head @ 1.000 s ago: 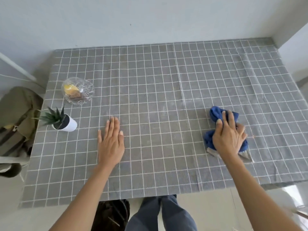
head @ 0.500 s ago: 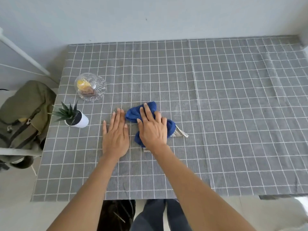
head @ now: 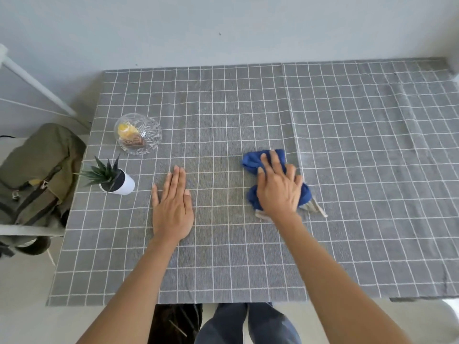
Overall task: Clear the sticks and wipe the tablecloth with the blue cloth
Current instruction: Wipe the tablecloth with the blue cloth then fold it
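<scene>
Blue cloth [head: 257,158]: bunched at centre of the grey checked tablecloth [head: 360,157], pressed flat under right hand [head: 278,192], fingers extended. Left hand [head: 172,207]: released, palm down on tablecloth, left of cloth. Far left: glass bowl [head: 137,137], potted plant [head: 113,180].

The right hand [head: 278,188] pushed the blue cloth [head: 255,158] back rightward across the tablecloth [head: 223,256], from just beside the left hand [head: 172,207] half a second ago to well apart from it, after first sweeping left from the far right.
</scene>
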